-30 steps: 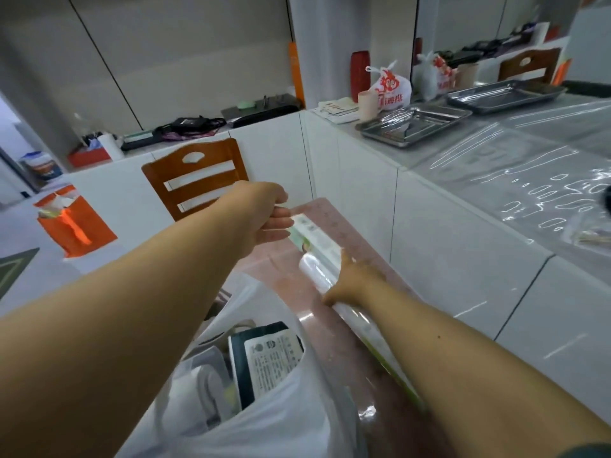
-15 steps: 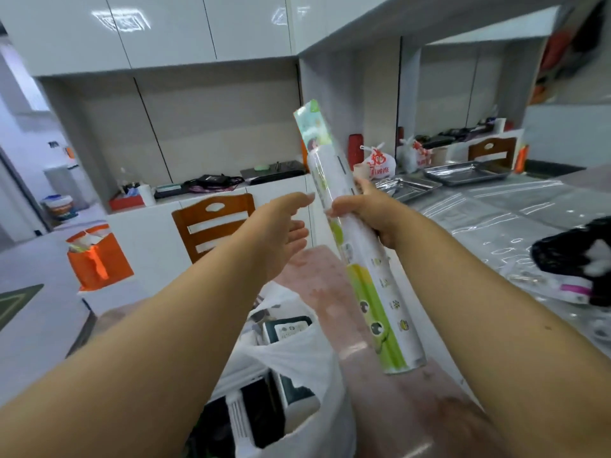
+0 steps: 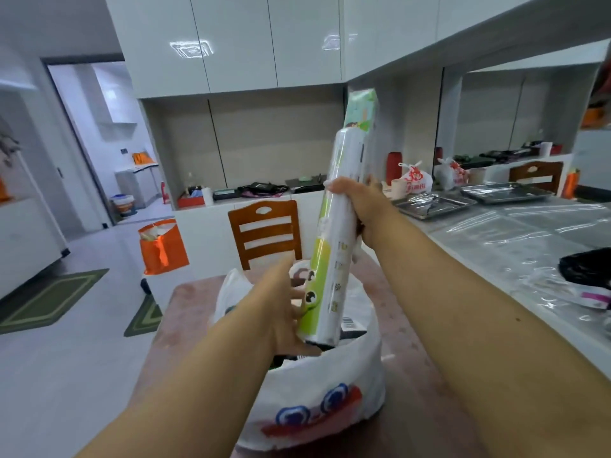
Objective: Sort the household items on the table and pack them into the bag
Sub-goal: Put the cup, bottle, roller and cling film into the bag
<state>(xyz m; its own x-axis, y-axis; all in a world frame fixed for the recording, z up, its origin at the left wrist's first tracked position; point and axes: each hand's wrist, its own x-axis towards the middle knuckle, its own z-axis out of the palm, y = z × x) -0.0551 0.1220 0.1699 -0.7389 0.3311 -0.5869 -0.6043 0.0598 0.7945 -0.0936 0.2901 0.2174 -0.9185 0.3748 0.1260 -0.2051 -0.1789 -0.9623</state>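
While the pink-topped table [image 3: 413, 328] fills the lower centre of the view, a white plastic bag [image 3: 317, 391] with a printed cartoon face stands on it, mouth open upward, dark packaged items visible inside. A plastic-covered counter [image 3: 515, 233] runs along the 3 o'clock side, carrying two metal trays [image 3: 436, 204] toward 1 o'clock. A wooden chair [image 3: 264, 233] stands behind the table at 12 o'clock, and an orange bag [image 3: 162, 249] sits on the floor at 10 o'clock.

A long roll in green-and-white printed wrapping [image 3: 337, 233] is held near upright, tilted slightly, its lower end directly over the bag mouth. The right hand [image 3: 360, 206] is closed around the roll at mid-length. The left hand [image 3: 287, 309] is partly open, fingers curled against the lower end of the roll, just above the bag rim; whether it is gripping firmly cannot be told.
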